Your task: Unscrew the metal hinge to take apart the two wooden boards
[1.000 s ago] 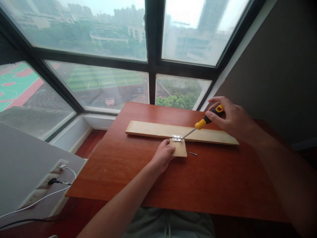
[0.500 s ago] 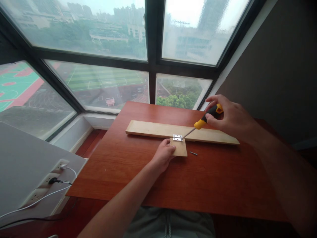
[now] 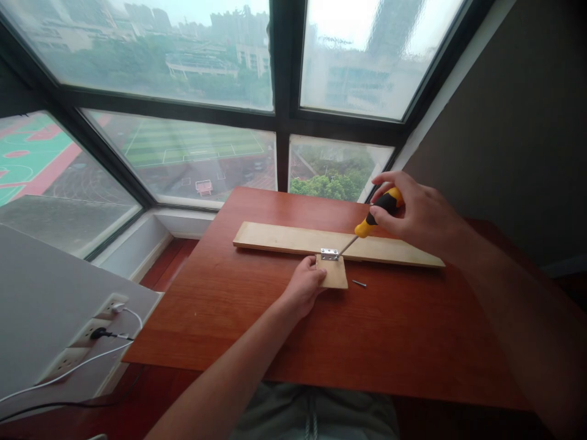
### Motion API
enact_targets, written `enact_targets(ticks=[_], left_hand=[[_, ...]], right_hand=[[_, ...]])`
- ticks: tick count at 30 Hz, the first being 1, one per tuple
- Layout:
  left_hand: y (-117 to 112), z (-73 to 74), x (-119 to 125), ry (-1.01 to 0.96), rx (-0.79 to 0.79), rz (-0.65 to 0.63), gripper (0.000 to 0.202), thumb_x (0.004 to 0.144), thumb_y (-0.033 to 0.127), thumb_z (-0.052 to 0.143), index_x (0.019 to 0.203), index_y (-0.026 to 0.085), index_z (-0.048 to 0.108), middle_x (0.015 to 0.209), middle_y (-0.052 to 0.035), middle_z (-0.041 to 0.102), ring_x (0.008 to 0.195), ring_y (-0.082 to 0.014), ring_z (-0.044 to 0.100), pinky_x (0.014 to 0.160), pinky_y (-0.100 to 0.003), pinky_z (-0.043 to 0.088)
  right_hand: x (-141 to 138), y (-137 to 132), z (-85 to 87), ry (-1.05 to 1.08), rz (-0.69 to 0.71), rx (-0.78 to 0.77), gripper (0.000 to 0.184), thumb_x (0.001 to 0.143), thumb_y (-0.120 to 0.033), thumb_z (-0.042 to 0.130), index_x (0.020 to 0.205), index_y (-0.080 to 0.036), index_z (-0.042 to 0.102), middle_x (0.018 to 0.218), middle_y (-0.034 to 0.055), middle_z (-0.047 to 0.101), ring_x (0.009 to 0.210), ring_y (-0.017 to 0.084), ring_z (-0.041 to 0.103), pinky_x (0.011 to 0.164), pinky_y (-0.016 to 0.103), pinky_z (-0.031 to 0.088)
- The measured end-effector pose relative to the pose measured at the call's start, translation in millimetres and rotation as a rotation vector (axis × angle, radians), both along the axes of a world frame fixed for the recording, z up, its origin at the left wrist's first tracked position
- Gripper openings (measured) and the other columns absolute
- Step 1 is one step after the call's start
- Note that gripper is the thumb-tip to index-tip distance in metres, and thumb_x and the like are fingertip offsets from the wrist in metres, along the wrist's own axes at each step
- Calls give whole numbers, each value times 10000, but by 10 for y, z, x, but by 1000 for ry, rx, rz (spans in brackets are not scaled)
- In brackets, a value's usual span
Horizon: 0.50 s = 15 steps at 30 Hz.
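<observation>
A small wooden block point(image 3: 334, 277) is gripped at its left side by my left hand point(image 3: 304, 286), thumb on top. Across the block's far edge and against a long wooden board point(image 3: 284, 237) lies a silver metal hinge point(image 3: 329, 253) with several holes. My right hand point(image 3: 408, 208) is closed round the yellow and black handle of a screwdriver point(image 3: 365, 225). Its shaft slants down to the left, and the tip meets the right end of the hinge. Whether a screw sits under the tip is too small to tell. A loose screw point(image 3: 359, 283) lies right of the block.
The reddish-brown wooden table point(image 3: 220, 305) carries everything, its front edge near my lap. Large windows point(image 3: 183, 140) rise behind it. Wall sockets point(image 3: 98, 330) with plugged-in cables are at the lower left, and a dark wall point(image 3: 518, 122) stands on the right.
My right hand and the screwdriver handle have shifted slightly left and up, making the shaft steeper. The tip stays at the hinge. My left hand and the block have hardly moved.
</observation>
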State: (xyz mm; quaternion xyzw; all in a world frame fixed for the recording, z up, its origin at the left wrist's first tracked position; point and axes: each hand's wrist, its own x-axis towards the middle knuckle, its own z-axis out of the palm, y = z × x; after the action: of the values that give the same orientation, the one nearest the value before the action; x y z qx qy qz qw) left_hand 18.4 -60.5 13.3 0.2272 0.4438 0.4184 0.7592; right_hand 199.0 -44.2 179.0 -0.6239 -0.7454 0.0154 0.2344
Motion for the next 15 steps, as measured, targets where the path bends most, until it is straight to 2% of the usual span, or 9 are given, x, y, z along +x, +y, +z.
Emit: enact_targets(ticks=[4, 7, 10, 15], left_hand=[[1, -3, 1, -2, 2, -6, 330, 696, -8, 562, 986, 148, 545, 928, -78, 681, 737, -162, 651, 610, -262, 552], [2, -8, 1, 2, -2, -3, 331, 697, 1, 569, 992, 149, 545, 937, -85, 686, 740, -165, 651, 619, -268, 556], [2, -11, -1, 2, 0, 1, 337, 689, 8, 579, 992, 151, 551, 921, -82, 684, 744, -168, 653, 624, -266, 554], [0, -9, -3, -1, -1, 4, 344, 671, 8, 589, 981, 153, 555, 910, -76, 682, 746, -170, 655, 625, -266, 550]], right_hand=[[-45, -30, 17, 1, 23, 0, 428, 790, -345, 561, 1215, -298, 552, 1023, 59, 700, 765, 242, 640, 740, 388, 490], [-71, -22, 26, -35, 11, 10, 358, 843, -432, 529, 1158, -274, 596, 994, 72, 699, 730, 242, 634, 708, 391, 474], [-76, 2, 25, -89, -18, 33, 377, 865, -518, 519, 1097, -245, 635, 935, 83, 706, 732, 258, 638, 661, 383, 447], [-69, -1, 11, -89, -20, 37, 408, 848, -430, 532, 1213, -258, 589, 1008, 95, 710, 810, 280, 650, 713, 411, 465]])
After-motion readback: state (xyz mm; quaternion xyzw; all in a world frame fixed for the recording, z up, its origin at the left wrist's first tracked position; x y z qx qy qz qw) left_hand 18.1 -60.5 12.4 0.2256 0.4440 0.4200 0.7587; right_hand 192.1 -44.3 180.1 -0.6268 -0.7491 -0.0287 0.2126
